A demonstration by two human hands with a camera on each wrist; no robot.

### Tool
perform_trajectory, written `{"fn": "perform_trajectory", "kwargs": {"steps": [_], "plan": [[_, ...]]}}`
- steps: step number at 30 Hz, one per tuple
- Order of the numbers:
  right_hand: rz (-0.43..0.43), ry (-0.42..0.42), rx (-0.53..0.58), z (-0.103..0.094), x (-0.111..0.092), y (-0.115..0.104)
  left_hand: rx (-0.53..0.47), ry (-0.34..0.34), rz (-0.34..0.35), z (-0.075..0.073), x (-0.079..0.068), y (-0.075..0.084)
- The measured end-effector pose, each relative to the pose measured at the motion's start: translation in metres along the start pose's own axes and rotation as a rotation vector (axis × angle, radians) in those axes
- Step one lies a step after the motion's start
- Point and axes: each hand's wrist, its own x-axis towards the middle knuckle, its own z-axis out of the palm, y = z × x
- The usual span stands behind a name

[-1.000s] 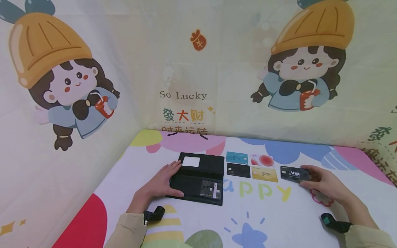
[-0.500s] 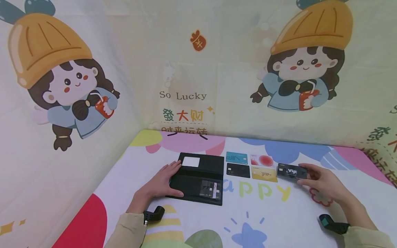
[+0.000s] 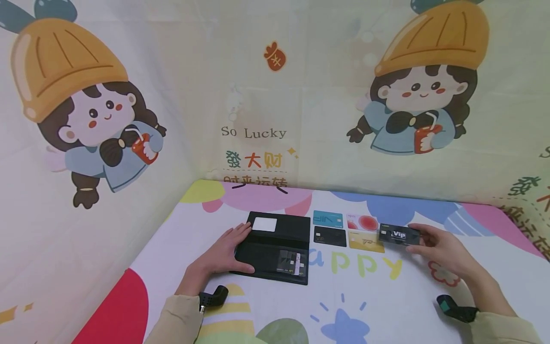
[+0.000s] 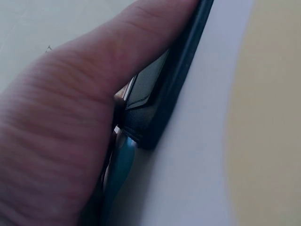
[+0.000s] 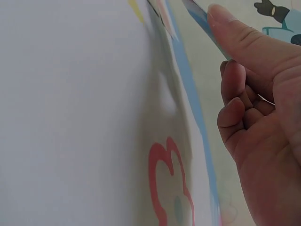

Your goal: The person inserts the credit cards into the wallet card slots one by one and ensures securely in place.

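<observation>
Between finger and thumb, my right hand (image 3: 447,248) pinches a black VIP card (image 3: 397,234) at its right end. The card is held up off the table in the right wrist view, where only its edge part (image 5: 204,23) shows. My left hand (image 3: 223,251) rests on the left side of a black wallet (image 3: 294,227) that lies unfolded, thumb on the lower half and fingers on the upper half. In the wallet's lower half, cards (image 3: 285,263) sit in a clear pocket. A white patch (image 3: 265,224) shows in the upper half. The left wrist view shows the thumb over the wallet's edge (image 4: 162,113).
Right of the wallet lie a blue VIP card (image 3: 328,219), a black card (image 3: 330,237), a pink and red card (image 3: 362,222) and a gold card (image 3: 365,241). A patterned cloth (image 3: 301,310) covers the table. A printed curtain (image 3: 326,95) stands behind.
My right hand has lifted the black VIP card and moved it left, close to the gold and pink cards. The left hand and the wallet stay in place.
</observation>
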Motion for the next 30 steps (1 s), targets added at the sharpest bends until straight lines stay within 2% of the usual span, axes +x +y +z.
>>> {"fn": "perform_trajectory", "kwargs": {"steps": [16, 25, 30], "plan": [[-0.072, 0.025, 0.041, 0.017, 0.012, -0.022, -0.004, 0.001, -0.007, 0.000, -0.001, 0.001], [-0.045, -0.011, 0.097, 0.026, 0.022, -0.035, -0.008, 0.000, -0.002, -0.001, -0.001, 0.002], [-0.063, -0.013, 0.107, 0.034, 0.027, -0.041, -0.010, -0.002, -0.001, -0.001, -0.001, 0.002]]}}
